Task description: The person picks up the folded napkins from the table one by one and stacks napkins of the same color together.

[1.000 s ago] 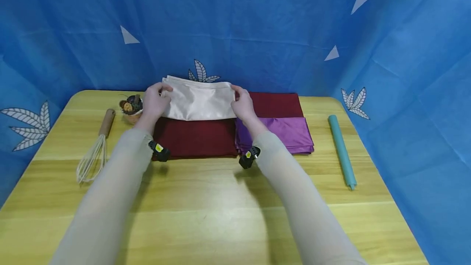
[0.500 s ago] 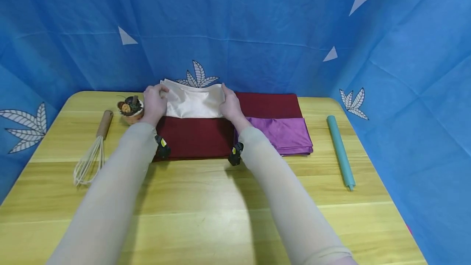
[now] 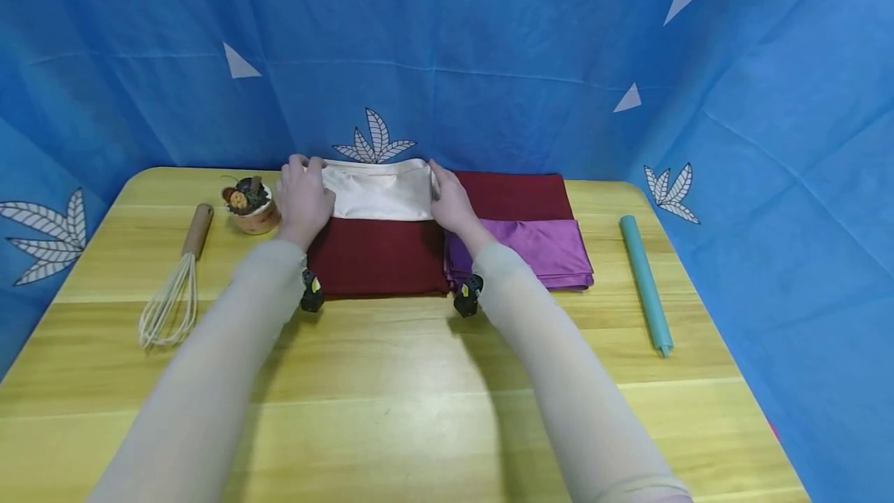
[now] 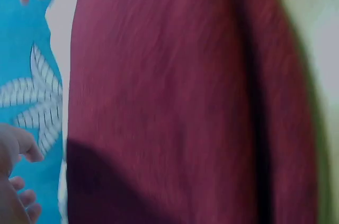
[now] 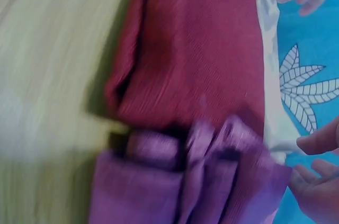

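A folded white satin cloth (image 3: 384, 194) lies on the back left part of folded dark red cloth (image 3: 380, 258). My right hand (image 3: 454, 200) pinches the white cloth's right end; in the right wrist view its thumb (image 5: 320, 142) touches the cloth's corner. My left hand (image 3: 305, 200) is at the left end, covering it in the head view. Loosely bent, its fingers (image 4: 24, 197) stand apart from the thumb in the left wrist view, with no cloth visible between them. Folded purple satin cloth (image 3: 545, 253) lies beside my right wrist, on the red cloth's right part.
A small potted ornament (image 3: 251, 208) stands just left of my left hand. A whisk (image 3: 183, 282) with a wooden handle lies at the left of the wooden table (image 3: 377, 402). On the right is a teal rod (image 3: 646, 286). A blue curtain (image 3: 447, 45) hangs behind.
The white cloth's upper edge has come down and the cloth lies flatter. My right hand moved left, then slightly back right. My left hand shifted right, over the cloth's left end.
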Motion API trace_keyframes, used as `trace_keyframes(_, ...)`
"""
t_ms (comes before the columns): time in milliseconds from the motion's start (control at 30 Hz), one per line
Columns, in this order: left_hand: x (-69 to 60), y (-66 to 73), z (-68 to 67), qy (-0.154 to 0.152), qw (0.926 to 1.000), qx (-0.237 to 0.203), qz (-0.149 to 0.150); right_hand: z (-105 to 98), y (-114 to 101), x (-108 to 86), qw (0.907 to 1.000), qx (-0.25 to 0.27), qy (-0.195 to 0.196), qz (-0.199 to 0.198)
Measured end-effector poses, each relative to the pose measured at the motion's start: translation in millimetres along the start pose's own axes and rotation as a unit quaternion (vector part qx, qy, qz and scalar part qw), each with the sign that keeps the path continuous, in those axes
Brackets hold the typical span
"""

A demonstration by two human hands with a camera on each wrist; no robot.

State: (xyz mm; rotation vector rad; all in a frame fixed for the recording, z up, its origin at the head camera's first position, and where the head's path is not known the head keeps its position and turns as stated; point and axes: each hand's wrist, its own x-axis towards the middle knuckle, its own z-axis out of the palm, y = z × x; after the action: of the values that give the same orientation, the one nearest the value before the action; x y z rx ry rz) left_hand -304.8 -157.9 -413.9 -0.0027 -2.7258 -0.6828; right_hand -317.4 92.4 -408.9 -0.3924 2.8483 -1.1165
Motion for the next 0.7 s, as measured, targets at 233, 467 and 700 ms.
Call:
trace_keyframes(233,-6.6,43.2,15.4,-0.065,0.995,-0.069,0.032,-16.5,22.1,-8.5,0.9995,-0.004,0.027,0.016)
trace_keyframes(467,-9.0,76.8,35.5,-0.139,0.968,-0.205,0.039,-42.1,44.6,-17.9,0.9973,-0.014,0.048,0.055)
trace_keyframes(700,-11.4,106.6,54.3,-0.178,0.9441,-0.275,0.04,-73.3,71.8,-28.2,0.9908,-0.043,0.064,0.111)
